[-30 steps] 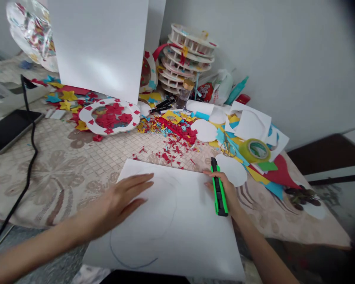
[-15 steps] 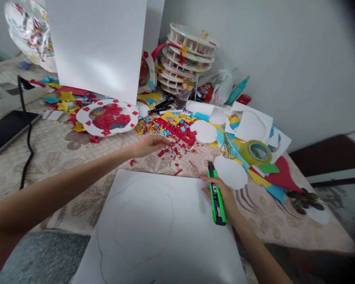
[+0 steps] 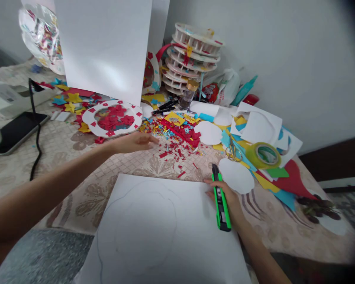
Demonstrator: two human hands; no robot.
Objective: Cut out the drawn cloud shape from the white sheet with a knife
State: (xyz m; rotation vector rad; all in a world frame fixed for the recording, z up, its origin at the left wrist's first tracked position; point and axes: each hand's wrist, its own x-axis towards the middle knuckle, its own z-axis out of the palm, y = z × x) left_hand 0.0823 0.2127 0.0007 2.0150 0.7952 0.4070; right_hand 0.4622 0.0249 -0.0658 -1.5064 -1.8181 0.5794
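Note:
A large white board point(image 3: 195, 236) with faint curved pencil outlines lies at the front edge of the table. My right hand point(image 3: 225, 197) is at its upper right, closed around a green and black utility knife point(image 3: 221, 209). My left hand point(image 3: 137, 142) hovers above the patterned cloth, left of the red paper scraps point(image 3: 177, 152). Its fingers are close together, and whatever they hold, if anything, is too small to make out. Beyond it sits a white scalloped frame point(image 3: 90, 118) with red paper pieces in its middle.
Behind stand a big white panel point(image 3: 106, 51) and a tiered white stack point(image 3: 195, 55). Yellow tape point(image 3: 258, 156), gold scissors point(image 3: 233, 152) and coloured paper lie right. A phone point(image 3: 17, 130) and black cable point(image 3: 35, 138) are left; grapes point(image 3: 318, 209) sit far right.
My left hand has moved left, away from the red scraps. My right hand still holds the knife at the board's edge. The view has shifted slightly.

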